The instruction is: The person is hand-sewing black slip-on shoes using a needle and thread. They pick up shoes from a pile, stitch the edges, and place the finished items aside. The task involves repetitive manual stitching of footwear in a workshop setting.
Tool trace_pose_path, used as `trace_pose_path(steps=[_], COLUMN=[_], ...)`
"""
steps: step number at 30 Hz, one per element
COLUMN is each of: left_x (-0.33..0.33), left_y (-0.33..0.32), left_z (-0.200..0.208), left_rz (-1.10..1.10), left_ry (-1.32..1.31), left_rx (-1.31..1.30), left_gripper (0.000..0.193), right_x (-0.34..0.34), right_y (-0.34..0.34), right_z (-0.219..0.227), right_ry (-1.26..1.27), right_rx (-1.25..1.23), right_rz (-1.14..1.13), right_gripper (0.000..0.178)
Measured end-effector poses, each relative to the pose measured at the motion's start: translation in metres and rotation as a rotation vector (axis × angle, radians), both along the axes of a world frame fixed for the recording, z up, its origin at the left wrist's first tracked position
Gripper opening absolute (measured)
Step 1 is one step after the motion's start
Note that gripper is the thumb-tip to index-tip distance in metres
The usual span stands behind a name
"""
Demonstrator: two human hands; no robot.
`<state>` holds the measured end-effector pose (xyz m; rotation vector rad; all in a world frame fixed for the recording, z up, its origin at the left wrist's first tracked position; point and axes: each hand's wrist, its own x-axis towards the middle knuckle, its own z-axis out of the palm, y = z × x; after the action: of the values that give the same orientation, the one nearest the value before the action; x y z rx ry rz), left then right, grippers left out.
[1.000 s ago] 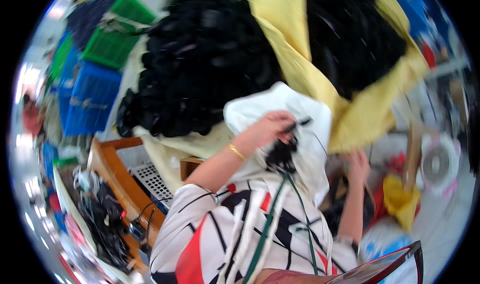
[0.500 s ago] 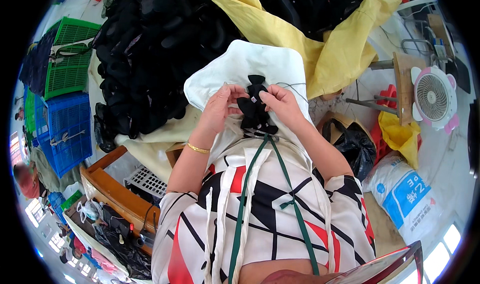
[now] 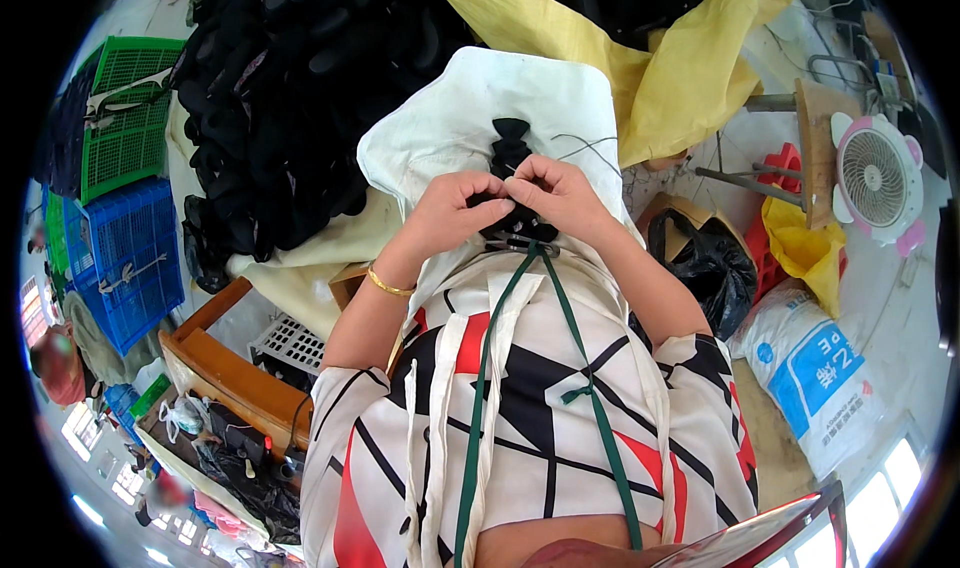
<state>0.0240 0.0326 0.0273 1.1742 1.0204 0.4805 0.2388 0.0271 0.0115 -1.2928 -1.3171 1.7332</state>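
Both hands meet over my lap at a small pile of black fabric pieces (image 3: 511, 146), which lies on a white cloth (image 3: 440, 108). My left hand (image 3: 458, 208) is closed, its thumb and fingertips pinching at a black fabric piece mostly hidden behind them. Touching it from the other side, my right hand (image 3: 558, 193) is closed too, thumb and forefinger pressed together on the same piece. Just below the pile, a small metal tool (image 3: 522, 245) hangs on a green cord (image 3: 497, 368) running down my front. Dark thin strands (image 3: 590, 146) lie right of the pile.
A big heap of black fabric pieces (image 3: 290, 88) rises ahead on the left. Ahead right is a yellow sheet (image 3: 690, 88) with more black pieces. Green (image 3: 130, 118) and blue crates (image 3: 125, 258) stand left; a fan (image 3: 878, 180), black bag (image 3: 710, 268) and white sack (image 3: 810, 368) stand right.
The hands have drawn together, and their fingertips now meet. The black piece with a small pale mark, plainly visible between them before, is now mostly covered. The view has shifted slightly.
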Motion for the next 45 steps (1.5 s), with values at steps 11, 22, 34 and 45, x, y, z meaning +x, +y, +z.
trace_pose_path(steps=[11, 22, 34, 45], left_x=[0.016, 0.019, -0.011, -0.005], left_y=[-0.027, -0.016, 0.009, -0.004], left_z=[-0.011, -0.01, 0.003, -0.001], left_rz=[0.437, 0.709, 0.141, 0.257], left_ry=[-0.38, -0.572, -0.025, -0.319], left_rx=[-0.358, -0.394, -0.008, 0.093], left_gripper=[0.014, 0.019, 0.021, 0.011], right_x=[-0.028, -0.024, 0.003, -0.005], right_y=[-0.005, -0.009, 0.018, -0.001], right_z=[-0.005, -0.003, 0.016, 0.033], right_ry=[0.418, 0.22, -0.204, -0.109], right_rx=[-0.278, -0.237, 0.124, 0.477], right_rz=[-0.375, -0.129, 0.254, 0.016], right_gripper=[0.022, 0.027, 0.012, 0.032])
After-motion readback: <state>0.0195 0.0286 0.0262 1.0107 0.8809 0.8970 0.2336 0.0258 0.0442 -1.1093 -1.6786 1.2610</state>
